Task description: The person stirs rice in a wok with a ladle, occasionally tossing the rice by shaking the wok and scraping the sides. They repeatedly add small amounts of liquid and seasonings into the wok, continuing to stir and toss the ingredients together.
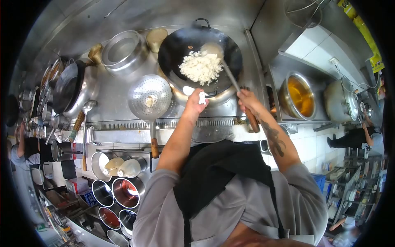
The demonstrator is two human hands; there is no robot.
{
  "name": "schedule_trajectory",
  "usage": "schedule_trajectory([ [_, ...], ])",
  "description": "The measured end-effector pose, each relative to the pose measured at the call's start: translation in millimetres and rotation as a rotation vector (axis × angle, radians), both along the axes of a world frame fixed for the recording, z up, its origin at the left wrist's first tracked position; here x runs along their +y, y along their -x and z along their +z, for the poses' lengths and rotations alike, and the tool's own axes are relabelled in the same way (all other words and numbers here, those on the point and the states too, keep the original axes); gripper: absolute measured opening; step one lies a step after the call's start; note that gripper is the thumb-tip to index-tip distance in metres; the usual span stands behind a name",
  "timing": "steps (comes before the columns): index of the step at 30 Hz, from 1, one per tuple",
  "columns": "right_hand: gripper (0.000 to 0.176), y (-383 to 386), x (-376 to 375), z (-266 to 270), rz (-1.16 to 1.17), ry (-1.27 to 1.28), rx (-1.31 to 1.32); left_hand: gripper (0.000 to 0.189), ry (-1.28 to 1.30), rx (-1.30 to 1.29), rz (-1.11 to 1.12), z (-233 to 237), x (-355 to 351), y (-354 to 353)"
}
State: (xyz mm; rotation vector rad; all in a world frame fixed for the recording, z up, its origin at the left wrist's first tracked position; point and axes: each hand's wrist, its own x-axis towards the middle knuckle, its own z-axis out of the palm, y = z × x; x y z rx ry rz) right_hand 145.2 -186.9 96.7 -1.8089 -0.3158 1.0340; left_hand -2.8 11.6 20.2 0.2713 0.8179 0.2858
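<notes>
A black wok [173, 45] sits on the stove with a heap of white, rice-like food [200, 68] in it. My right hand [248, 100] is wrapped around the wooden-ended handle of a ladle [213, 50], whose bowl rests in the wok against the food's far right side. At the wok's near rim, my left hand [196, 102] is closed on a white cloth [202, 97]; the rim part under it is hidden. Left of that hand lies a perforated skimmer [149, 96] with a small lump of pale food in it.
A metal bowl of amber liquid [299, 96] stands right, beside a lidded pot [341, 99]. Nested metal pots [125, 49] and black pans [68, 88] are left. Another ladle [85, 123] lies there. Sauce containers [125, 192] stand lower left. Other people appear at both edges.
</notes>
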Motion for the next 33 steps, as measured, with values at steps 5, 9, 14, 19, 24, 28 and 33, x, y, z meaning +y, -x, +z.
schedule_trajectory([
  [5,0.029,12.4,-25.3,62.8,0.368,-0.015,-0.569,0.011,0.038,-0.036,-0.01,-11.4,3.9,2.6],
  [9,0.039,26.1,-39.6,58.0,0.447,0.127,-1.006,0.011,0.034,-0.024,0.005,-5.4,2.5,3.3],
  [14,0.04,18.6,-13.8,52.0,0.471,0.239,-0.889,0.011,0.0,-0.098,-0.037,-8.7,0.5,4.4],
  [19,0.041,50.2,-54.2,101.2,0.418,0.113,-0.865,0.008,0.022,-0.09,-0.015,-13.6,1.0,1.8],
  [24,0.042,34.3,-65.5,70.5,0.604,0.323,-0.853,0.004,-0.059,-0.095,0.033,27.7,-29.8,18.4],
  [28,0.044,29.1,-77.7,99.8,0.68,0.296,-0.795,0.013,-0.065,-0.155,-0.041,73.6,-58.9,46.0],
  [33,0.042,19.3,-111.3,109.9,0.784,0.097,-1.053,0.006,0.023,-0.038,-0.029,107.9,-62.1,57.4],
])
